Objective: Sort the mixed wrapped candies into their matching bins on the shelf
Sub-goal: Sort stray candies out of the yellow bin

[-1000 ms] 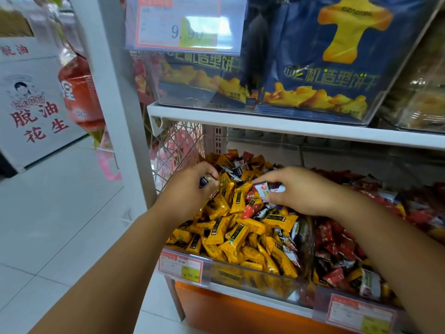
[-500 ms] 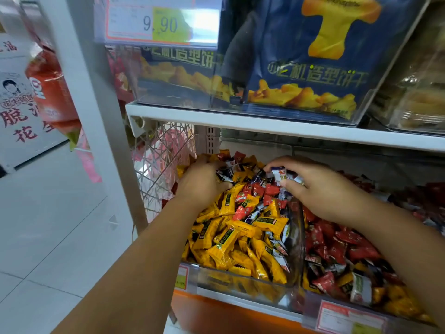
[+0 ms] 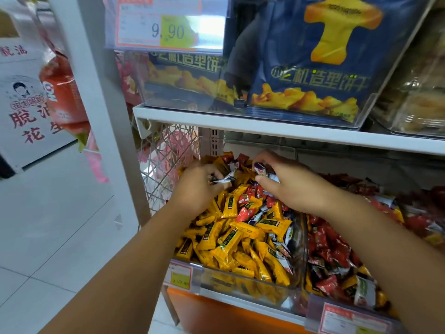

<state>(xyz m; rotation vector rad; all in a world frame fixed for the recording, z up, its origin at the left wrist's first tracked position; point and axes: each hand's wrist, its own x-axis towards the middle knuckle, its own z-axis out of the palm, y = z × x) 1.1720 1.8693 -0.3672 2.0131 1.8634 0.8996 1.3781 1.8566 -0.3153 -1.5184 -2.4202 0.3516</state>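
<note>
Hands work at the back of the clear bin (image 3: 240,283) of yellow candies (image 3: 240,239), farther in than a second ago, when they were over the middle of its pile. The left hand (image 3: 197,189), at the bin's rear left, curls its fingers round a few dark-and-silver wrapped candies (image 3: 222,180). The right hand (image 3: 296,189), at the bin's rear right, pinches a purple-and-white candy (image 3: 261,168) between thumb and forefinger, as it did half a second ago. A stray red candy (image 3: 245,210) lies among the yellow ones. Just right of the bin sits a pile of mostly red candies (image 3: 330,256).
</note>
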